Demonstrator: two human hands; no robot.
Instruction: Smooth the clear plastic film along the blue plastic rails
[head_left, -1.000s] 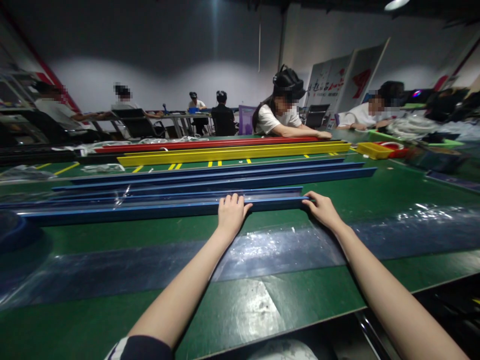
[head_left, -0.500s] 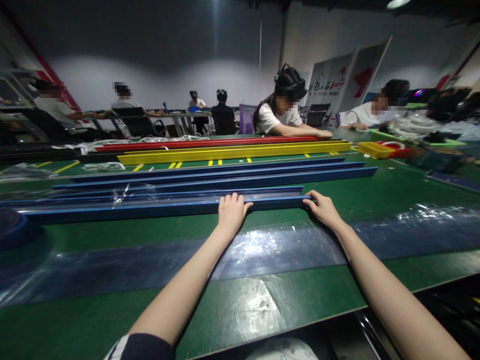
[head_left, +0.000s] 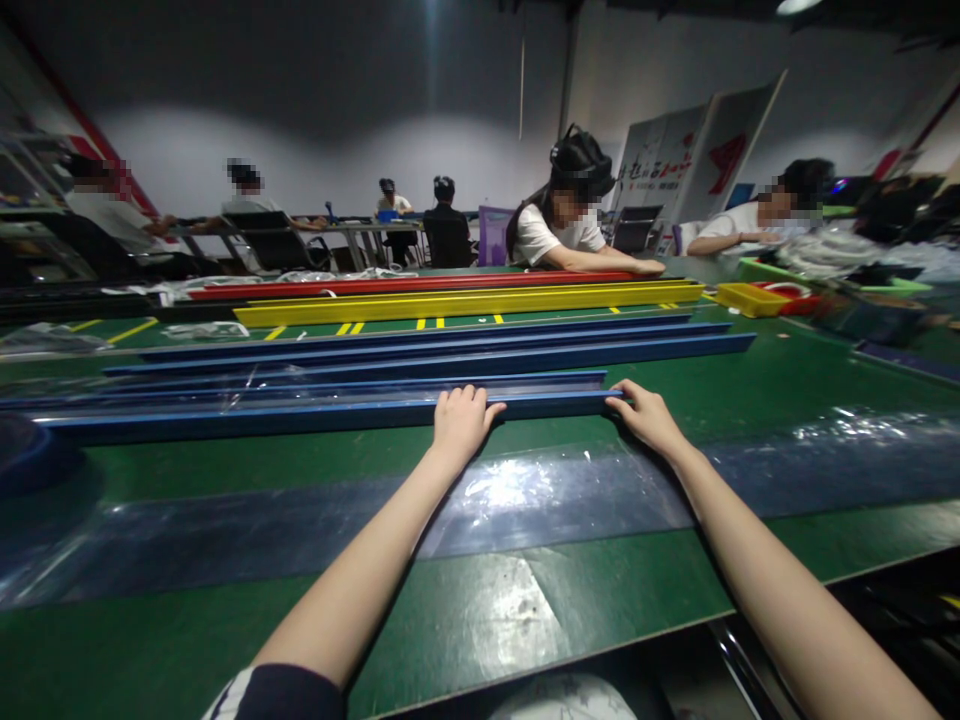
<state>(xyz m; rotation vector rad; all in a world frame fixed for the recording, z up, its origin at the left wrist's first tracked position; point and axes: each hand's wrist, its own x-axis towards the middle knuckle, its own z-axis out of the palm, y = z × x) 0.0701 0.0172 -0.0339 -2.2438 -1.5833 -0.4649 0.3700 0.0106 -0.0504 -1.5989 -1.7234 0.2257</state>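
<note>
A long blue plastic channel strip (head_left: 300, 422) lies across the green table in front of me. My left hand (head_left: 461, 425) grips its near edge, fingers hooked over the top and thumb along the front side. At the strip's right end, my right hand (head_left: 646, 415) pinches the edge between thumb and fingers. Wrinkled clear film (head_left: 259, 385) lies over the left part of the strip. Under my forearms a wide band of clear plastic sheet (head_left: 555, 505) is spread along the table.
Behind are more blue strips (head_left: 450, 355), a yellow strip (head_left: 480, 302) and a red strip (head_left: 420, 286). A blue roll (head_left: 34, 455) sits at the left. At right stand a yellow tray (head_left: 748, 300) and piled bags. A person (head_left: 562, 230) leans on the table's far side.
Both my hands keep their hold on the blue strip, with almost no movement. The person at the far right has shifted their head and arm slightly.
</note>
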